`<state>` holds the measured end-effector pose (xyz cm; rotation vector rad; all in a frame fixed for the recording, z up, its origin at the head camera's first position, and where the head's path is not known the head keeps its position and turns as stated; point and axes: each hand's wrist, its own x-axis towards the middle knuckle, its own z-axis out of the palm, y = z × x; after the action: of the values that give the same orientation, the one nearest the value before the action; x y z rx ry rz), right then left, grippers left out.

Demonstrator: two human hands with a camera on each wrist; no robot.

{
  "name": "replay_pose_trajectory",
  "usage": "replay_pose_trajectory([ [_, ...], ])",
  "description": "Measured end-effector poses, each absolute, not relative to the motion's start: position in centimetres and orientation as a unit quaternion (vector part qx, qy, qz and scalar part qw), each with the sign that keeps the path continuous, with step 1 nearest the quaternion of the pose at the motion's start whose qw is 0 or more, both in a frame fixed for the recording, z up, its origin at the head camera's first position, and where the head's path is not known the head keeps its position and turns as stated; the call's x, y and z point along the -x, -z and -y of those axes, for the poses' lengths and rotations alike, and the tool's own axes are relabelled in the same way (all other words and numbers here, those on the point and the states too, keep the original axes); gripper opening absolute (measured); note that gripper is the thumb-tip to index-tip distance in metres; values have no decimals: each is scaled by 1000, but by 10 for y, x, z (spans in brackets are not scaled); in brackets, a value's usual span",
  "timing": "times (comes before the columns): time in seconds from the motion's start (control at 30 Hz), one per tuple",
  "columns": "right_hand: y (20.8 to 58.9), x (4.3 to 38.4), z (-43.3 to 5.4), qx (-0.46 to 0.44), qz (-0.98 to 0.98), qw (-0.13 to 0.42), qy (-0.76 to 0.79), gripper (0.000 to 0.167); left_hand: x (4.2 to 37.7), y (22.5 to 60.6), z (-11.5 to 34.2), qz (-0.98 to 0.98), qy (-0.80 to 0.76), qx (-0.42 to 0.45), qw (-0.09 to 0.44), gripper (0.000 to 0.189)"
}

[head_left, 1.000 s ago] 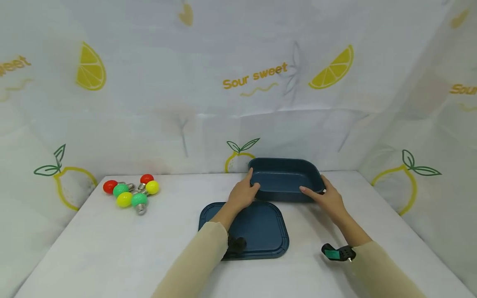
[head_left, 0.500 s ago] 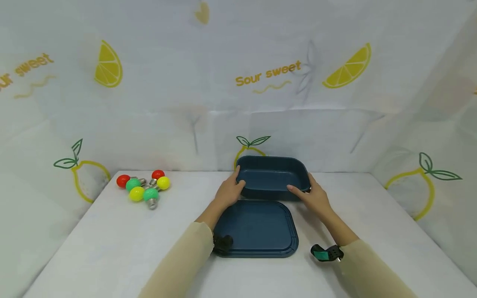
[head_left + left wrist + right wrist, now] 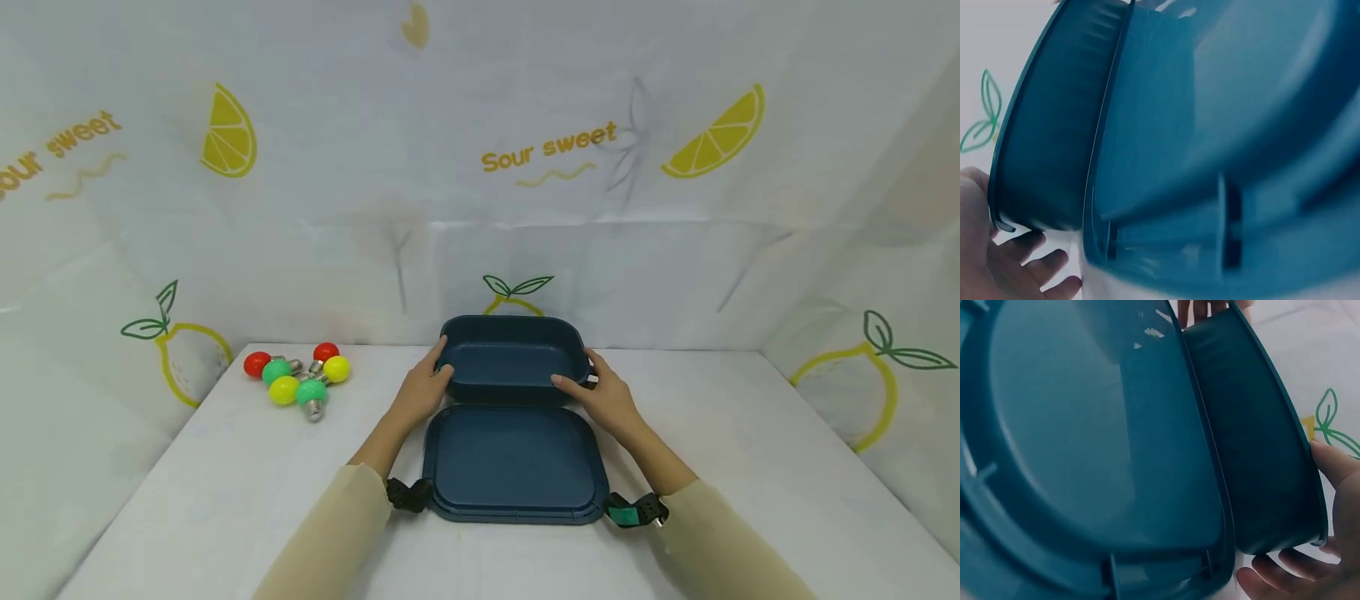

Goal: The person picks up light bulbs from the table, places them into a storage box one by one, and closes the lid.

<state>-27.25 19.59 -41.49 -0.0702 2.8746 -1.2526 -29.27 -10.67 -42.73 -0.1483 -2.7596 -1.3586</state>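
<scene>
A deep dark-blue rectangular box with nothing in it stands behind a flat dark-blue lid on the table. My left hand grips the box's left end, thumb at the rim; the left wrist view has the fingers curling low round the corner. At the opposite end my right hand holds the box likewise, thumb by the rim and fingers bent round the lower corner. Both wrist views show the box's side wall right along the lid's far edge.
Several red, green and yellow light bulbs lie in a cluster at the table's back left. A white sheet printed with lemons hangs behind and beside the white table. A black strap sits at the left cuff.
Both hands have carried the box leftward, from behind the lid's right part to straight behind it. The head view has turned slightly, shifting the bulbs and backdrop rightward in the picture.
</scene>
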Motion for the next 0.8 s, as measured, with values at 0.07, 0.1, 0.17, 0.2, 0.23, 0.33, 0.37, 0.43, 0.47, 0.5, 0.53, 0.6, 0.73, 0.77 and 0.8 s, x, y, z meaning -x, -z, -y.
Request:
replay_pose_trajectory([
  [0.07, 416, 273, -195, 33, -915, -2, 402, 90, 293, 430, 111, 891, 451, 44, 33, 64],
  [0.1, 417, 273, -196, 39, -914, -4, 405, 87, 293, 431, 112, 890, 453, 42, 33, 63],
  [0.17, 417, 273, -198, 49, -911, -7, 410, 81, 293, 432, 113, 888, 458, 39, 29, 62],
  [0.2, 418, 273, -199, 51, -907, -6, 418, 78, 292, 433, 114, 887, 459, 38, 30, 62],
  [0.23, 419, 272, -199, 56, -903, -4, 426, 77, 292, 434, 114, 886, 461, 37, 30, 61],
  [0.33, 423, 273, -200, 61, -890, -1, 452, 73, 291, 436, 116, 879, 474, 32, 31, 62],
  [0.37, 426, 274, -200, 60, -886, -2, 459, 73, 290, 437, 116, 875, 482, 31, 30, 61],
  [0.43, 431, 274, -200, 60, -880, -8, 471, 72, 290, 441, 118, 868, 494, 35, 32, 61],
  [0.47, 435, 274, -199, 61, -878, -13, 475, 71, 290, 442, 120, 865, 500, 39, 33, 60],
  [0.5, 437, 274, -198, 64, -874, -18, 481, 71, 289, 444, 121, 861, 506, 43, 34, 60],
  [0.53, 440, 274, -198, 68, -870, -23, 487, 70, 289, 446, 122, 857, 513, 44, 34, 59],
  [0.6, 444, 274, -197, 75, -864, -32, 498, 69, 289, 451, 124, 851, 522, 48, 36, 61],
  [0.73, 448, 273, -197, 87, -850, -48, 517, 68, 291, 459, 125, 843, 533, 54, 49, 69],
  [0.77, 449, 273, -197, 89, -847, -49, 521, 68, 291, 460, 125, 843, 533, 56, 55, 70],
  [0.8, 450, 273, -197, 91, -844, -49, 526, 68, 290, 461, 126, 842, 533, 55, 58, 71],
])
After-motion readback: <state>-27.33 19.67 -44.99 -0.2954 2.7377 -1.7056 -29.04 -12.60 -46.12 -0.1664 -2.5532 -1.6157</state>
